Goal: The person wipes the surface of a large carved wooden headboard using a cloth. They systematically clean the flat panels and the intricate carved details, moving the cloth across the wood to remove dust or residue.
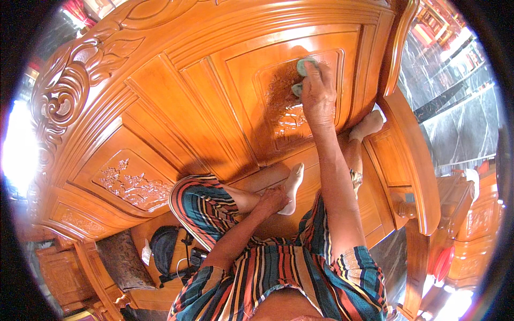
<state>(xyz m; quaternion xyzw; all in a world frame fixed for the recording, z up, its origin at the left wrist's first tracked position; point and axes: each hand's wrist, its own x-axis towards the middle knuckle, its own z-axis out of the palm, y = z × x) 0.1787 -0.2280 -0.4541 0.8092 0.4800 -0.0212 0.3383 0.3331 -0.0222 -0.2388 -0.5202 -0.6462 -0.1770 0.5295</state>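
Note:
My right hand (320, 90) reaches up to the carved relief panel (291, 120) in the wooden backrest. Its fingers are closed on a pale green cloth (304, 67), which shows at two spots beside the fingers and lies against the carving. Most of the cloth is hidden beneath the hand. Low in the middle, my left hand (275, 199) rests on my bent leg by the ankle, touching my foot (295, 186) in a light sock. Its fingers look curled, but whether they grip the foot is hard to make out.
I sit on the wooden bench (371, 208), its curved armrest (413, 160) to the right. Scrolled carving (60, 104) edges the backrest on the left. Behind at lower left are a dark cushion (122, 261) and a black bag (164, 248). A red round object (444, 263) stands lower right.

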